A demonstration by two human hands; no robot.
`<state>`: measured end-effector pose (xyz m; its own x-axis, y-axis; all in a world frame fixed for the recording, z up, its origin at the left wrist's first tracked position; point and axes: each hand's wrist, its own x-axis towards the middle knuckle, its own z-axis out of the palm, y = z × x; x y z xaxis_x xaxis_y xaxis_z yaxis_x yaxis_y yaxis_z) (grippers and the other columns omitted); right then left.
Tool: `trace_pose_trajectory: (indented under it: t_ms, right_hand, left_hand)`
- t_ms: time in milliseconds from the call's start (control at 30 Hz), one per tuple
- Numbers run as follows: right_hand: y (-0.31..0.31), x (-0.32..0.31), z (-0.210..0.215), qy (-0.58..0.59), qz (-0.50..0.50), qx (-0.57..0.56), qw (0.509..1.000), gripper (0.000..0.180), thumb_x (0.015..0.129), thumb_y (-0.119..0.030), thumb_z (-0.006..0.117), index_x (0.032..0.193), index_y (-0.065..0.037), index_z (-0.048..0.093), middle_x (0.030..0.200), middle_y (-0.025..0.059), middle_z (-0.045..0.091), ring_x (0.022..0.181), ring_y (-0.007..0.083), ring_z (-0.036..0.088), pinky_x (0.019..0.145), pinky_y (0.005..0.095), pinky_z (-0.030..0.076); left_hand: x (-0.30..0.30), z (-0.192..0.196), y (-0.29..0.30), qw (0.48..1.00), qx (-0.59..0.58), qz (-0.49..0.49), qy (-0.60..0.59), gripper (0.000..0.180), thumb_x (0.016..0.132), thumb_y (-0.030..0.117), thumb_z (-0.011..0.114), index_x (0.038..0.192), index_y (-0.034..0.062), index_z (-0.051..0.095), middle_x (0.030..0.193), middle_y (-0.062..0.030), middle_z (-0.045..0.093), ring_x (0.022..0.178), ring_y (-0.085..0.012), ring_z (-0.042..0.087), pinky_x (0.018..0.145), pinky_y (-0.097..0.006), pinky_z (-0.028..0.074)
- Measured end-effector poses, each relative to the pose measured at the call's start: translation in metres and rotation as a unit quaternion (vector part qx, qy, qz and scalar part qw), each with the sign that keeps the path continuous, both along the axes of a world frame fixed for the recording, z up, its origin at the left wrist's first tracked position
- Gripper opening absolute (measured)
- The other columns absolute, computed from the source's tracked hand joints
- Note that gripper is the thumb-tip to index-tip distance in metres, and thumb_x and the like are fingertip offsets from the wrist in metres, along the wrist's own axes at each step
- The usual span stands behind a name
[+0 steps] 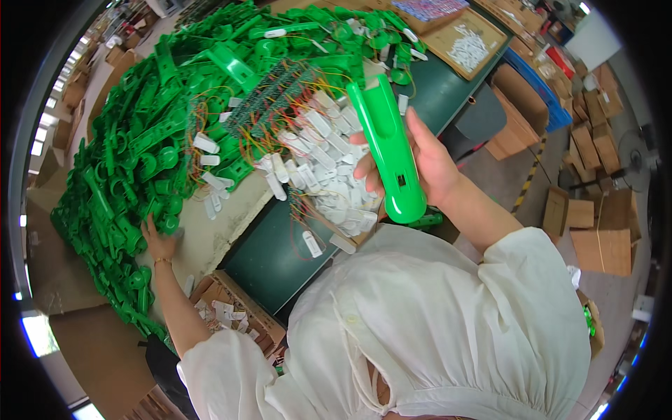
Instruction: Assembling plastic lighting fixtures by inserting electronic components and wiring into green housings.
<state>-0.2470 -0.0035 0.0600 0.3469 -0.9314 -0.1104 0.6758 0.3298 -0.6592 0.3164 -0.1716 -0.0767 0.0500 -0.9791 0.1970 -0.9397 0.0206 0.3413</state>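
Note:
My right hand (435, 166) is closed around a long bright green plastic housing (392, 155), holding it up over the bench. The housing has an open hollow at its far end, a small dark slot and a rounded near end. At the far left, my left hand (159, 241) reaches to the edge of a large heap of green plastic housings (133, 164). Its fingers are stretched out beside the parts, and nothing shows in its grasp. Small white plastic pieces with wires (318, 150) lie piled in the middle, beside rows of wired green circuit boards (269, 94).
A cardboard tray (498, 43) of small white parts sits at the far right of the dark green bench (280, 245). Near my left arm stands an open carton (255, 308) with white scraps. Cardboard boxes (603, 241) and a blue crate (558, 115) stand to the right.

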Motion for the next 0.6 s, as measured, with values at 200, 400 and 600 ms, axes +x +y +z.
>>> trace_pose_trajectory:
  t_ms: [200, 400, 600]
  right_hand:
    - [0.006, -0.036, 0.000, 0.007, -0.043, -0.008, 0.999, 0.075, 0.087, -0.062, 0.021, 0.124, 0.001, 0.041, 0.090, 0.0192, 0.061, 0.070, 0.0220, 0.063, 0.062, 0.0304, 0.052]
    - [0.037, -0.088, -0.009, 0.124, -0.055, -0.052, 0.989, 0.076, 0.088, -0.061, 0.016, 0.114, 0.002, 0.050, 0.069, 0.0136, 0.060, 0.062, 0.0187, 0.057, 0.059, 0.0291, 0.046]
    - [0.033, -0.112, -0.039, 0.583, -0.063, -0.110, 0.803, 0.055, 0.094, -0.044, 0.028, 0.108, 0.000, 0.057, 0.104, 0.0083, 0.061, 0.096, 0.0158, 0.055, 0.078, 0.0286, 0.045]
  left_hand:
    - [-0.035, 0.029, 0.040, 0.997, 0.061, -0.025, 0.029, 0.061, 0.062, 0.008, 0.069, 0.117, 0.0130, 0.044, 0.121, -0.0130, 0.038, 0.109, -0.0346, 0.043, 0.090, -0.038, 0.038]
    - [-0.110, 0.062, 0.086, 0.977, 0.125, -0.150, 0.089, 0.042, 0.067, 0.010, 0.069, 0.105, 0.0098, 0.052, 0.116, -0.0113, 0.046, 0.105, -0.0285, 0.048, 0.080, -0.037, 0.045]
    - [-0.118, 0.059, 0.097, 0.974, 0.122, -0.033, 0.188, 0.036, 0.074, 0.007, 0.062, 0.108, 0.0052, 0.051, 0.113, -0.0114, 0.051, 0.094, -0.0225, 0.055, 0.074, -0.035, 0.048]
